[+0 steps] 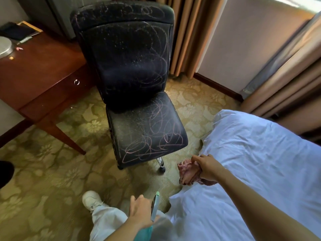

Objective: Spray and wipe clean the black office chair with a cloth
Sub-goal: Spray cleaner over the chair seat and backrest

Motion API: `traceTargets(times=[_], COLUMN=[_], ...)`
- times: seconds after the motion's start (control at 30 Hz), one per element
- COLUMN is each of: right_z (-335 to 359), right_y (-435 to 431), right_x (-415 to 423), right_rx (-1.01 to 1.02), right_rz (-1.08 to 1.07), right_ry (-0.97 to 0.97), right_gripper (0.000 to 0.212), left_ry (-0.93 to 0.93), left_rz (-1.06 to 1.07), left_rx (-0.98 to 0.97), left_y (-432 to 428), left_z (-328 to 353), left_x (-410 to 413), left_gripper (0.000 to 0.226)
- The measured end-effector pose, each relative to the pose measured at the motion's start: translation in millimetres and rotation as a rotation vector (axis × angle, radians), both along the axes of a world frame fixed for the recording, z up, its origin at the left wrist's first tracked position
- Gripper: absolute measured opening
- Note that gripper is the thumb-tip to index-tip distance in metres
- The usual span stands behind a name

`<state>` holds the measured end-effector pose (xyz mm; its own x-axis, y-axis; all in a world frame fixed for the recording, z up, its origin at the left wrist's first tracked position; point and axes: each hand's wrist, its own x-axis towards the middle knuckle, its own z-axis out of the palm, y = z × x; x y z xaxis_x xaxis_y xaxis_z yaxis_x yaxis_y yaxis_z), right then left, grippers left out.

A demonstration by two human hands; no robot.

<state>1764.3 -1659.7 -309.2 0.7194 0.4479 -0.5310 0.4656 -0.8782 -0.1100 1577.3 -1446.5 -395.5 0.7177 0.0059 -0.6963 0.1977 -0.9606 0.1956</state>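
Bed [260, 153] sheets are lying white just beside the chair [132, 66], which is standing between them and the bench [40, 66], beaded with spray and looped with pink scribble. Right grip [208, 168] is clenching the cloth [188, 173] at the bed edge; left grip [140, 211] is grasping the bottle [155, 206]. Likely risk: the cloth picking up pink smears and brushing them onto the sheet.

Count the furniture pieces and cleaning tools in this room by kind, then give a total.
Office chair: 1, black, scribbled and speckled
Desk: 1, wooden
Bed: 1, white sheet
Spray bottle: 1, held in the left hand
Cloth: 1, pinkish, gripped by the right hand
Total: 5
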Motion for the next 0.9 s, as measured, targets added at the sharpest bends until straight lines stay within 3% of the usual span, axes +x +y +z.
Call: traceTargets(times=[0.2, 0.43, 0.5, 0.73, 0.9], right_z=[-3, -6, -9, -10, -4], right_y=[1, 33, 43, 70, 71], right_x=[1, 7, 9, 14, 16], right_rx=[-0.018, -0.008, -0.005, 0.015, 0.037], right_rz=[0.002, 0.044, 0.073, 0.192, 0.194], right_ry=[0.009, 0.045, 0.046, -0.007, -0.021], right_gripper=[0.05, 0.052, 0.054, 0.049, 0.048], left_ry=[-0.095, -0.077, -0.081, -0.068, -0.166], left_rz=[0.127, 0.319, 0.352, 0.329, 0.324], left_rx=[0.029, 0.131, 0.135, 0.11, 0.063], left_y=[17, 35, 36, 36, 37], left_z=[11, 16, 20, 26, 34], left_x=[-10, -31, -38, -44, -24], left_gripper=[0.049, 0.056, 0.048, 0.05, 0.048])
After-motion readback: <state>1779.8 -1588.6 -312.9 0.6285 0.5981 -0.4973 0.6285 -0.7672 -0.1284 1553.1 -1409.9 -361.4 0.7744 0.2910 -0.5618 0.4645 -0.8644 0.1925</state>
